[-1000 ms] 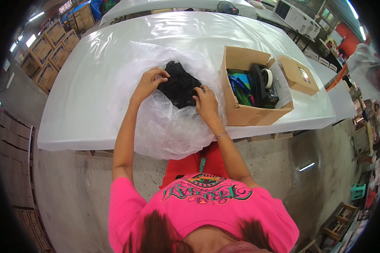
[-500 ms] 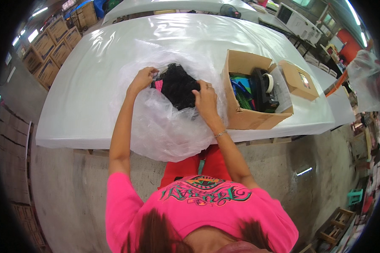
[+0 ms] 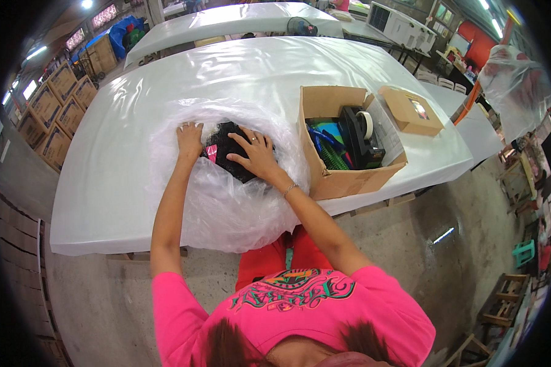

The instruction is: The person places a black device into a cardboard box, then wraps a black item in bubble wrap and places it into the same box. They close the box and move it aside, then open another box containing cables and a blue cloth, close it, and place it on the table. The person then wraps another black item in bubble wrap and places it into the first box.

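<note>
A black textured bundle with a bright pink patch lies in the opening of a large clear plastic bag on the table. What the bundle is made of is too unclear to name. My right hand rests on its upper right side, fingers spread out. At the left edge of the opening, my left hand lies on the plastic beside the bundle, its fingers stretched forward. The bag spreads round the bundle and hangs over the table's near edge.
Right of the bag stands an open cardboard box holding a black tape dispenser and coloured items. Behind it lies a small brown carton. The white-covered table has its near edge before me. Stacked cartons stand far left.
My right hand has moved from the bundle's right edge onto its top, fingers spreading. My left hand has shifted off its edge onto the plastic. The whole view has tilted slightly.
</note>
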A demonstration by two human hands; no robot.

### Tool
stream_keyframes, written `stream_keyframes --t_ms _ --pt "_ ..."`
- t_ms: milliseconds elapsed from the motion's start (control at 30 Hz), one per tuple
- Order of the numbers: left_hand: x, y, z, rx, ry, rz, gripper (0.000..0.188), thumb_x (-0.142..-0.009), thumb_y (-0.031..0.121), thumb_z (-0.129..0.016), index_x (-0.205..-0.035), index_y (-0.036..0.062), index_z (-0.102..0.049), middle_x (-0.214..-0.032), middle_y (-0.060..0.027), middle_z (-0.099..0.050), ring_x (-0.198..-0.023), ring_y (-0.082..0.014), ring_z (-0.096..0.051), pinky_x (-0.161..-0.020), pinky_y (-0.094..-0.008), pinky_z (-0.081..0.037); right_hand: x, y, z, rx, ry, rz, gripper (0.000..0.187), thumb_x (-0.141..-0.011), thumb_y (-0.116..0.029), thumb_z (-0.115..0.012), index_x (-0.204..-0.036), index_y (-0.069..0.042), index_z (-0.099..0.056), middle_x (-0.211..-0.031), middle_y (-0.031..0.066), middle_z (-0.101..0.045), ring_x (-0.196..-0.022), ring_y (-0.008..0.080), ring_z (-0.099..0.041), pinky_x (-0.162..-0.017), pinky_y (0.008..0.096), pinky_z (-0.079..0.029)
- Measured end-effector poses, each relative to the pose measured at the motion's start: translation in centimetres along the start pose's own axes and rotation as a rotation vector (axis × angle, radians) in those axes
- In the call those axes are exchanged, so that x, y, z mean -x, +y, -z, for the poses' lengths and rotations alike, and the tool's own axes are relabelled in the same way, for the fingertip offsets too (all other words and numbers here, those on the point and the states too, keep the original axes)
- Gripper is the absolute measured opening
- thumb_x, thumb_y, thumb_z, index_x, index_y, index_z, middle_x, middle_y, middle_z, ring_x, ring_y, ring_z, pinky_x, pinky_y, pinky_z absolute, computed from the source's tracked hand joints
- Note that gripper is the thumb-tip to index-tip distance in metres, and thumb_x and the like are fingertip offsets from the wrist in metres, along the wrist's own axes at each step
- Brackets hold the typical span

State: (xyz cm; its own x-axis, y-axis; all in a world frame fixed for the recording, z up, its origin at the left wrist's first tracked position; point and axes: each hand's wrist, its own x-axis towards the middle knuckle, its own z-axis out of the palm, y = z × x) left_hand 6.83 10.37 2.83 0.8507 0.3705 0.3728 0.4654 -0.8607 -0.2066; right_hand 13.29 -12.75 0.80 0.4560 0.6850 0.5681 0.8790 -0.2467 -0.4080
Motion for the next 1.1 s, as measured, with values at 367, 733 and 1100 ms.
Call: stream_keyframes --t_ms 367,733,1100 --pt "-1.9 0.1 -1.2 0.181 -0.127 -0.056 0.051 -0.079 0.030 -0.070 -0.125 0.0152 -0.056 -0.118 -0.0124 -0.063 -0.119 -0.0299 -0.053 -0.102 -0.0536 -0.034 -0.1 0.7 1.0 -0.001 -0.016 -0.071 0.058 -0.086 -0.057 -0.055 -0.135 -0.028 -0.047 -0.145 0.0102 -0.037 -0.131 0.0358 -0.034 -0.106 0.0586 -0.024" --pt "-5.6 0.5 -5.3 -0.037 -0.024 -0.204 0.049 -0.078 0.015 -0.064 -0.126 0.0111 -0.057 -0.131 -0.0173 -0.055 -0.124 -0.0313 -0.050 -0.101 -0.0426 -0.041 0.1 0.1 0.5 0.016 -0.007 -0.060 0.060 -0.088 -0.058 -0.053 -0.138 -0.027 -0.045 -0.147 0.0097 -0.035 -0.132 0.0334 -0.033 -0.109 0.0552 -0.020" --pt "-4.1 -0.6 -2.1 0.215 -0.539 -0.071 0.043 -0.074 0.024 -0.057 -0.113 0.0090 -0.064 -0.118 -0.0181 -0.063 -0.111 -0.0302 -0.061 -0.094 -0.0417 -0.047 0.5 -0.4 0.2 0.046 0.054 -0.059 0.057 -0.089 -0.055 -0.051 -0.138 -0.027 -0.045 -0.144 0.0100 -0.039 -0.129 0.0293 -0.036 -0.107 0.0513 -0.019"
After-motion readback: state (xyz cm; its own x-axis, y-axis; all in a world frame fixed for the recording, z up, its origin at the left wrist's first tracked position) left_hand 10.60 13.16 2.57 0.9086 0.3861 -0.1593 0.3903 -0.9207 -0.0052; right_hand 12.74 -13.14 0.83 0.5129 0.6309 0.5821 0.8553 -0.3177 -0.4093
